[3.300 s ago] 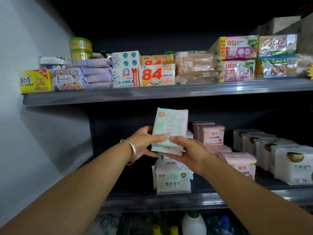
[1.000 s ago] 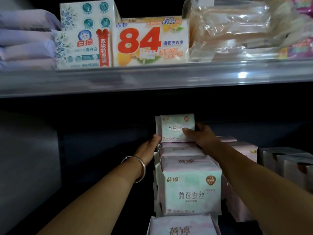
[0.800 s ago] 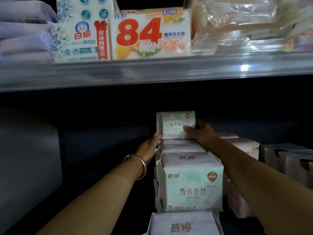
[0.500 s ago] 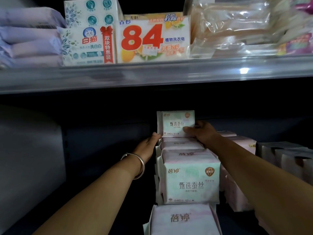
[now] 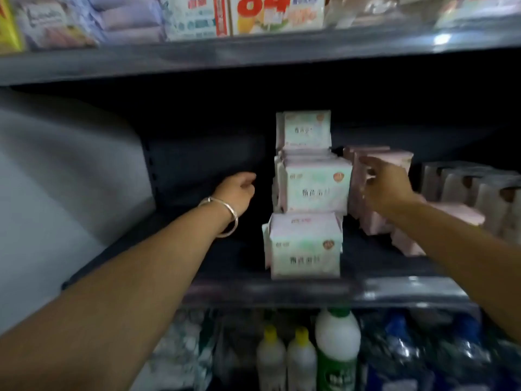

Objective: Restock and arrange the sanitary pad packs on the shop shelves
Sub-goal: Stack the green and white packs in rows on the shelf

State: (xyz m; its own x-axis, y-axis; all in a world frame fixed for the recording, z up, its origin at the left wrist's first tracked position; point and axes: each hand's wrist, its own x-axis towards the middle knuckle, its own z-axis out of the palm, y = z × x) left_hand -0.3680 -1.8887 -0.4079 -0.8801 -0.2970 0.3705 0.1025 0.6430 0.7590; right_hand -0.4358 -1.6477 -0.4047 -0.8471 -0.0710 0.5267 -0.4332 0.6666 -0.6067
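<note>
On the middle shelf (image 5: 282, 289), the mint-green pad packs (image 5: 315, 190) stood in a single file running from the near edge back toward the far wall, with one pack (image 5: 307, 128) perched upright on top at the far end. I had both hands off them. My left hand (image 5: 236, 190), bangled at the wrist, hung just left of the file with its fingers loosely curled and nothing in it. My right hand (image 5: 386, 184) was spread wide to the right of the file, empty, its fingers (image 5: 369, 165) in front of the pink packs (image 5: 380, 162); the blur kept me from saying whether they touched.

So the green file lay between my hands, its long axis pointing away from me, and the pink row ran parallel beside it. The right hand was nearer to the pink row, and I judged any squaring-up there would fall to it. The front green pack (image 5: 304, 246) sat close to the shelf lip.
</note>
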